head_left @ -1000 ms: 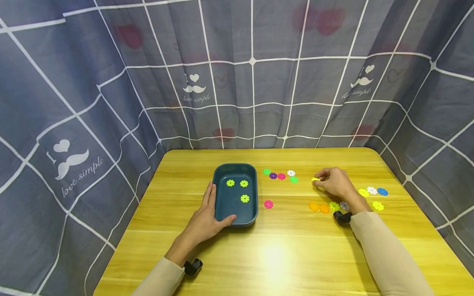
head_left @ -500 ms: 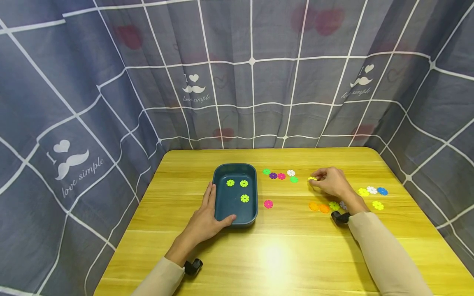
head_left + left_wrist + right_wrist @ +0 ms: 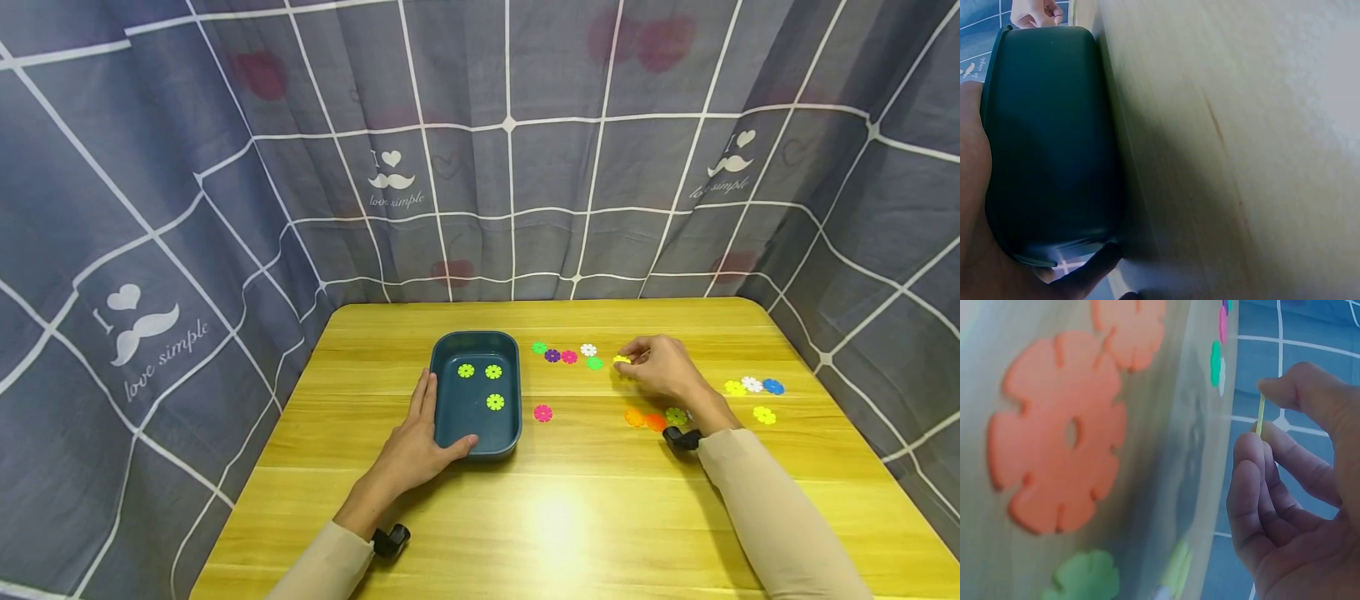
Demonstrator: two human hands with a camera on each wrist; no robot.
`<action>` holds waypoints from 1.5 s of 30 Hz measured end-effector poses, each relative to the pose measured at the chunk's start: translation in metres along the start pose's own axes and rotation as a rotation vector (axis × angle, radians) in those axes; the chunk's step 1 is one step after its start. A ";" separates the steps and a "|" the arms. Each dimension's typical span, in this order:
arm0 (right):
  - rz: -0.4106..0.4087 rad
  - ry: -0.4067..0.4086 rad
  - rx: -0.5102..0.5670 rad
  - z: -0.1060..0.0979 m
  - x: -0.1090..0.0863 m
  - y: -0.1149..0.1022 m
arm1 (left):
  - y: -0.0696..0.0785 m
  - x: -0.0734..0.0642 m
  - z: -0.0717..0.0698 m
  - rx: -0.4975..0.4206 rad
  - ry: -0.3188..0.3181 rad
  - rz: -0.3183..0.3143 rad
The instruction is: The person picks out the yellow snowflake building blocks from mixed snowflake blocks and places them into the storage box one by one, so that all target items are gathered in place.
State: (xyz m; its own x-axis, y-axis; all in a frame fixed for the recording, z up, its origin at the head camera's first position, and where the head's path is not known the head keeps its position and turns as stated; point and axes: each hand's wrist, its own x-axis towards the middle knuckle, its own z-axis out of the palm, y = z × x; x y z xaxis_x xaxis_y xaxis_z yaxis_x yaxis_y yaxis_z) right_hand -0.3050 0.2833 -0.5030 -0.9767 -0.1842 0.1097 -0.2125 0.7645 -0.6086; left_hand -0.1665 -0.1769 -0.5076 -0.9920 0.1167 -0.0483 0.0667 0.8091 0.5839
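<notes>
My right hand [image 3: 660, 365] pinches a yellow flower-shaped plastic disc [image 3: 622, 361] between thumb and fingertips, over the right half of the table. Seen from the right wrist, the disc [image 3: 1260, 415] stands edge-on in the pinch. At the left, my left hand [image 3: 412, 446] lies against a dark teal tray [image 3: 441, 417], its fingers straight along the outer left wall and the thumb over the near rim. Inside the tray lie yellow-green discs [image 3: 495, 402] of the same shape. In the left wrist view the tray [image 3: 1054, 137] hides what it contains.
Green, purple, pink and white discs [image 3: 570, 357] lie right of the tray, with one pink disc [image 3: 543, 413] nearer. Orange discs [image 3: 635, 417] and a yellow-green one [image 3: 676, 416] lie below my right hand. Farther right are yellow, white and blue discs [image 3: 773, 387]. A grey checked curtain [image 3: 465, 183] surrounds the table.
My right hand has moved a little to the left with the pinched yellow disc. The left hand and the tray have kept their place.
</notes>
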 end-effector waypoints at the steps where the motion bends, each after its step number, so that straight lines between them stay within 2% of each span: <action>1: -0.003 -0.001 0.002 0.000 0.000 -0.002 | 0.000 0.000 0.000 0.000 0.001 0.000; 18: -0.100 -0.013 -0.008 0.005 0.005 -0.023 | 0.001 -0.001 0.000 -0.003 0.005 -0.005; 45: -0.174 -0.046 0.007 0.023 0.009 -0.054 | -0.001 0.001 0.000 -0.007 0.002 -0.003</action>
State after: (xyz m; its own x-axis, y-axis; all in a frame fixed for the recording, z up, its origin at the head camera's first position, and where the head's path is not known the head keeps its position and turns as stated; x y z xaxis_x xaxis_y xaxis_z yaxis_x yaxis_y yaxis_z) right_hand -0.3021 0.2259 -0.4871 -0.9230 -0.3415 0.1773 -0.3774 0.7142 -0.5895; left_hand -0.1670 -0.1773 -0.5086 -0.9924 0.1127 -0.0486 0.0626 0.8054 0.5894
